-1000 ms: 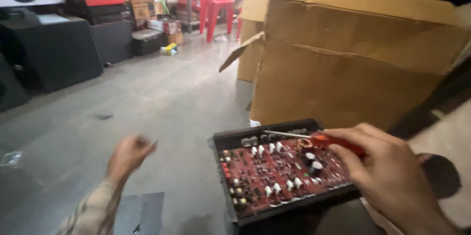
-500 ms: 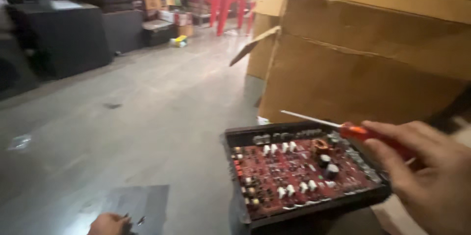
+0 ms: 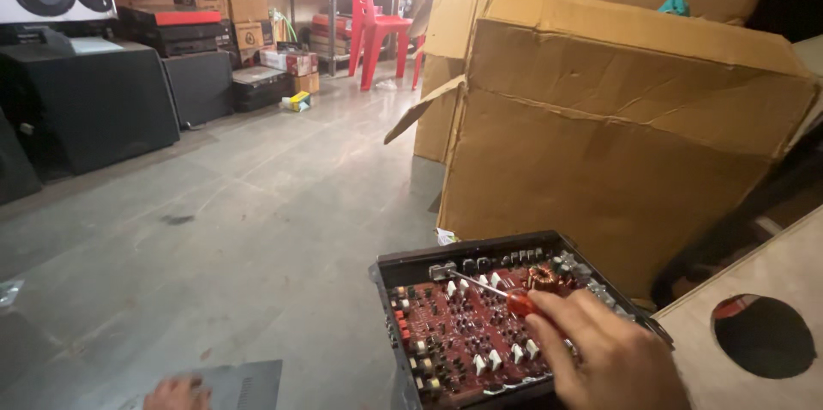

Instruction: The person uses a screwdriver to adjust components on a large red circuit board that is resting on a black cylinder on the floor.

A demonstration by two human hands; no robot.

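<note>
An open black amplifier chassis (image 3: 403, 271) with a red circuit board (image 3: 463, 337) lies low in the view, right of centre. My right hand (image 3: 613, 359) grips a red-handled screwdriver (image 3: 506, 296) whose metal tip touches the chassis's far left corner. At the bottom edge my left hand (image 3: 176, 394) rests on a flat grey metal cover plate (image 3: 244, 383) lying on the floor; only its knuckles show, so its fingers cannot be judged.
A big cardboard box (image 3: 626, 127) stands right behind the amplifier. A wooden panel with a round hole (image 3: 763, 337) is at the right. Black speaker cabinets (image 3: 94, 106), stacked boxes and a red plastic chair (image 3: 373, 20) line the far wall across the concrete floor.
My left hand dropped from mid-air down to the grey cover plate. The screwdriver swung from above the board down to the chassis's far left corner. The view shifted left.
</note>
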